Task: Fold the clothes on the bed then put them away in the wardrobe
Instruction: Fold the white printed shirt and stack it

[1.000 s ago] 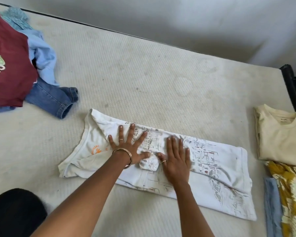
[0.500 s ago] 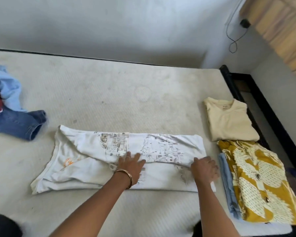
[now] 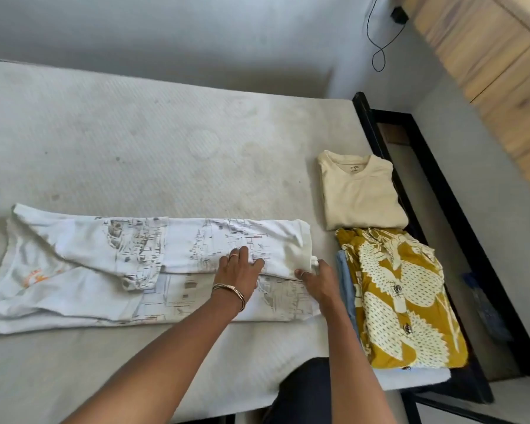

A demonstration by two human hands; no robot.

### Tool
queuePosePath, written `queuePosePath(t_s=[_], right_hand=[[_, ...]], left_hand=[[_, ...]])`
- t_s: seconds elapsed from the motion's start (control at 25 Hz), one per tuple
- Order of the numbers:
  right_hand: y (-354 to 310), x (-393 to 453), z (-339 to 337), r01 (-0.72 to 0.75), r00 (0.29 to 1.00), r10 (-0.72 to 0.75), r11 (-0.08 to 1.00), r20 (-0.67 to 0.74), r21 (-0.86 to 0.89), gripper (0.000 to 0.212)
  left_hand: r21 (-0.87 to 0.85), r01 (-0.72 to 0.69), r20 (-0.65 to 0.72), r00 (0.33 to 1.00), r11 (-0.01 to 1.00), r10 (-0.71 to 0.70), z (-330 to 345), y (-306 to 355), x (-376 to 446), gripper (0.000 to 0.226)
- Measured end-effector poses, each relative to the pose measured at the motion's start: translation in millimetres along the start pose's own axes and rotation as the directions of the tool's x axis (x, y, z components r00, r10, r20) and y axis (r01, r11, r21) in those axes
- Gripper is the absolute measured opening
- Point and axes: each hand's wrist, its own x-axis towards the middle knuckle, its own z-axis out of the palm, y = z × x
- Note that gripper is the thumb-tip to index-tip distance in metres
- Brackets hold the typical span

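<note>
White printed shirt (image 3: 135,264) flat on bed (image 3: 135,142); L hand (image 3: 239,272) presses flat, R hand (image 3: 317,278) pinches its edge.

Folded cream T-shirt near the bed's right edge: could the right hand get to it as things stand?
Probably yes. The right hand pinches the hem end of the white printed T-shirt, beside the mustard patterned shirt. The folded cream T-shirt lies just beyond on bare mattress, uncovered; the hand must let go first.
</note>
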Motion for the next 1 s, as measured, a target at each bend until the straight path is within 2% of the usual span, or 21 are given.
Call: queuePosePath(t_s=[0.12, 0.24, 0.36, 0.44, 0.52, 0.6, 0.72, 0.84, 0.88, 0.92, 1.0], right_hand=[[0.5, 8.1, -1.2, -0.015, 0.999, 0.011, 0.997, 0.050, 0.080, 0.034], [-2.5, 16.5, -0.8, -0.048, 0.998, 0.041, 0.989, 0.051, 0.141, 0.035], [-7.9, 11.1, 6.7, -0.075, 0.995, 0.083, 0.990, -0.059, 0.118, 0.048], [-9.1, 3.4, 8.8, -0.053, 0.984, 0.074, 0.990, -0.161, 0.134, 0.051], [-4.0, 0.8, 8.6, -0.015, 0.977, 0.068, 0.968, -0.204, 0.250, 0.043], [4.8, 2.3, 4.7, 0.017, 0.977, 0.056, 0.940, -0.204, 0.340, 0.034], [19.2, 8.3, -1.3, 0.018, 0.988, 0.040, 0.932, -0.152, 0.363, 0.041], [26.8, 10.7, -1.8, 0.011, 0.990, 0.036, 0.940, -0.133, 0.342, 0.043], [28.7, 12.9, -0.9, 0.022, 0.991, 0.018, 0.954, -0.130, 0.299, 0.041], [29.9, 15.0, -0.6, 0.033, 0.994, -0.003, 0.964, -0.113, 0.265, 0.038], [28.7, 19.6, -1.3, 0.054, 0.993, -0.030, 0.973, -0.112, 0.225, 0.030]], left_hand=[[0.128, -0.155, -0.003, 0.988, 0.979, 0.157, -3.3, 12.4, 16.1, 0.039], [0.084, -0.264, -0.035, 0.963, 0.961, 0.268, -11.0, 7.7, 18.1, 0.029], [0.082, -0.367, -0.016, 0.929, 0.927, 0.369, -7.4, -1.5, 9.3, 0.031], [0.037, -0.349, -0.004, 0.937, 0.937, 0.349, -3.2, -2.7, 6.1, 0.034], [-0.040, -0.335, -0.057, 0.941, 0.941, 0.333, -3.6, 6.6, 9.1, 0.040], [-0.052, -0.339, -0.112, 0.937, 0.939, 0.331, -6.2, 24.7, 16.7, 0.043], [-0.047, -0.248, -0.082, 0.966, 0.968, 0.244, -2.9, 54.9, 28.5, 0.044], [0.036, -0.237, -0.101, 0.966, 0.971, 0.239, 0.4, 69.7, 40.2, 0.030], [0.000, -0.235, -0.121, 0.965, 0.972, 0.233, -2.6, 69.0, 44.9, 0.026], [-0.113, -0.205, -0.149, 0.971, 0.972, 0.188, -7.5, 66.0, 49.1, 0.026], [-0.470, -0.083, -0.181, 0.983, 0.879, -0.003, -18.7, 56.4, 55.8, 0.028]])
